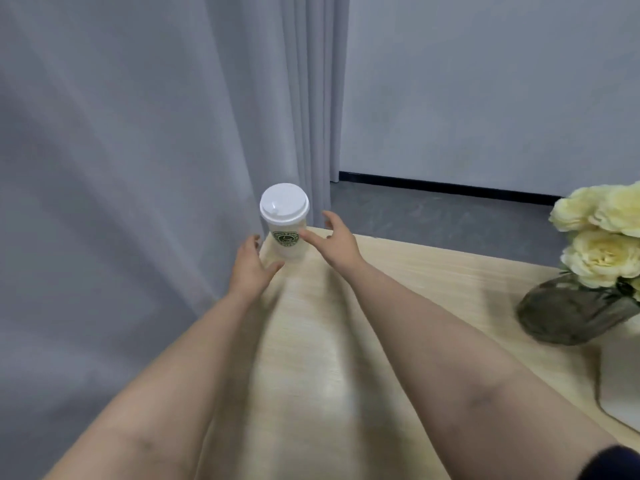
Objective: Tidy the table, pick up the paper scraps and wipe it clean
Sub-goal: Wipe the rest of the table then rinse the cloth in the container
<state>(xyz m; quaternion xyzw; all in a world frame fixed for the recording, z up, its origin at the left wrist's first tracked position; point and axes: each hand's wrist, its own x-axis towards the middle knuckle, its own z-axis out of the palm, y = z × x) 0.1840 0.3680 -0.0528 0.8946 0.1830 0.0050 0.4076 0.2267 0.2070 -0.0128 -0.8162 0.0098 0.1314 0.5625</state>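
A white paper cup (284,220) with a white lid and a green round logo stands upright at the far left corner of the light wooden table (346,341). My left hand (250,268) is just left of the cup's base, fingers spread, its thumb near the base. My right hand (334,239) is just right of the cup, fingers apart, one fingertip at the cup's wall. Neither hand is closed around it. No paper scraps or cloth are in view.
A dark vase (571,311) with pale yellow flowers (604,233) stands at the table's right side. A white flat object (620,382) lies at the right edge. A grey curtain (138,168) hangs close behind the table's left edge. Dark floor lies beyond the table.
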